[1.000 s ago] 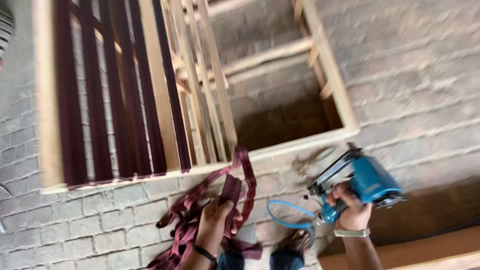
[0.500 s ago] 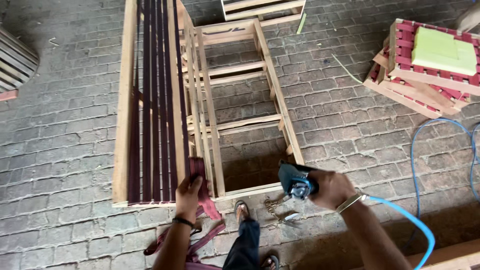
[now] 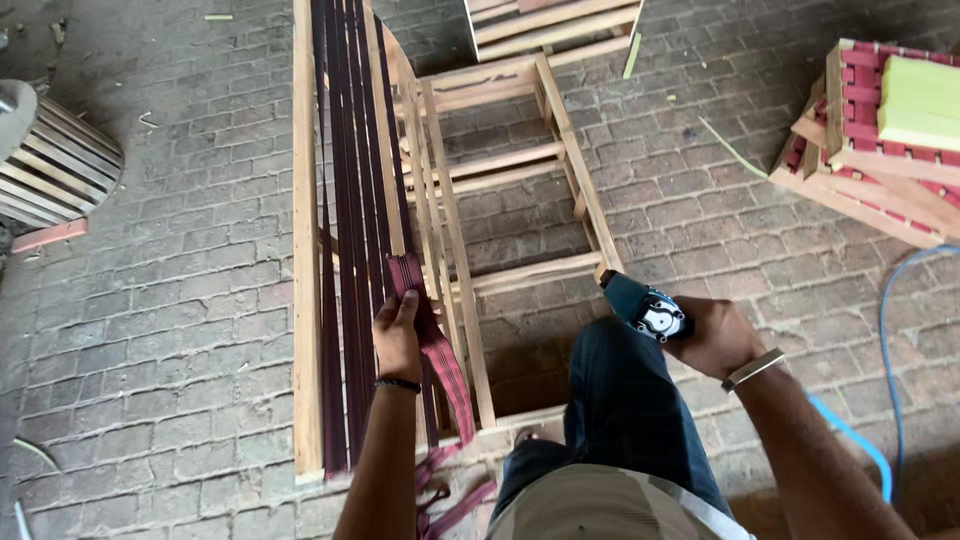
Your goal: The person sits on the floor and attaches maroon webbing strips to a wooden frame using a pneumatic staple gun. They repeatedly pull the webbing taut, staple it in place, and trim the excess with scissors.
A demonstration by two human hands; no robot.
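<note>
Left hand (image 3: 398, 335) raised onto strap (image 3: 425, 320), right hand (image 3: 712, 335) gripping stapler (image 3: 640, 305)

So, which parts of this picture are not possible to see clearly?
- Head view: the nose of the blue tool is hidden behind its body in the right hand.
- The left hand covers where its grip meets the maroon strap.
- The blue hose is cut off by the right edge.
</note>
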